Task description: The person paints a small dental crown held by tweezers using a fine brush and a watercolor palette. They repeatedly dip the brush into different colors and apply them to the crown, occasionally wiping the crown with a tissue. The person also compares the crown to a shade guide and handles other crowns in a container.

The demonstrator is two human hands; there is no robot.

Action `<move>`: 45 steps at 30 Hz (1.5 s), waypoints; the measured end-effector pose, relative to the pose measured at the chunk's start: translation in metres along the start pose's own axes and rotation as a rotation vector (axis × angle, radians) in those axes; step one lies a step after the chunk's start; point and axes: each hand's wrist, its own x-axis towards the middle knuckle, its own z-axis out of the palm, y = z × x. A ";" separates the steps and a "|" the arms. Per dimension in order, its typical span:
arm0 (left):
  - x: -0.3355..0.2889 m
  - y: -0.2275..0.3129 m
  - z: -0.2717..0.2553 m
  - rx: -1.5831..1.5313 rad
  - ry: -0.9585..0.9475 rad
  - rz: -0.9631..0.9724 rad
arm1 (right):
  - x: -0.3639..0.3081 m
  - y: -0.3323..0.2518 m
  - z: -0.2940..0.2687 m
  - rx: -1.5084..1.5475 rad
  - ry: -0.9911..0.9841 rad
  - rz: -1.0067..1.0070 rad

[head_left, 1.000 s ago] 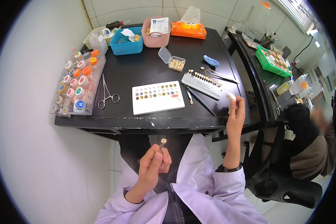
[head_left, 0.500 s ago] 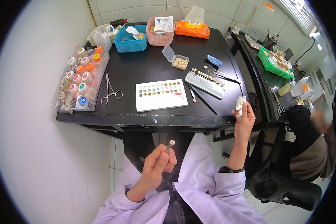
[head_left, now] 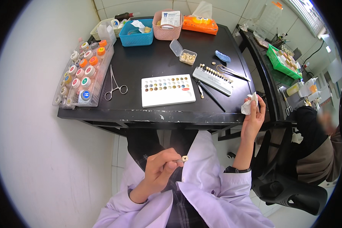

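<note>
In front of my lap, my left hand (head_left: 160, 167) is closed on a thin metal holder (head_left: 178, 161), most of it hidden by the fingers. At its tip sits a small cream dental crown (head_left: 184, 158), with a dark opening facing up at me. My right hand (head_left: 253, 122), raised by the table's right front corner, pinches a crumpled white tissue (head_left: 248, 107). On the table lie a white palette (head_left: 167, 99) with rows of coloured dots and a grey tooth shade guide (head_left: 212, 83), with a dark pen-like tool (head_left: 212, 98) and a small brush (head_left: 201, 91) between them.
Clear racks of capped jars (head_left: 83, 76) and scissor-handled forceps (head_left: 114, 89) occupy the left. An open box of crowns (head_left: 188, 57), a blue dental mould (head_left: 222, 56) and tweezers (head_left: 235, 73) lie farther back, before baskets (head_left: 136, 37) and a tissue pack (head_left: 199, 25). A person (head_left: 317, 152) sits at right.
My left hand has turned, so the holder now points right and the crown shows its opening. My right hand has risen slightly; the tissue hangs more spread out. The view has shifted a little.
</note>
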 end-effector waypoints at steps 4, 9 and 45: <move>0.002 0.001 -0.002 0.067 0.000 0.041 | 0.001 0.001 0.000 -0.018 0.003 -0.007; 0.006 0.002 -0.001 0.150 0.009 0.097 | -0.002 0.001 0.004 -0.050 -0.001 -0.034; -0.003 0.021 0.010 0.007 -0.044 -0.230 | -0.120 -0.088 0.088 0.390 -0.556 0.729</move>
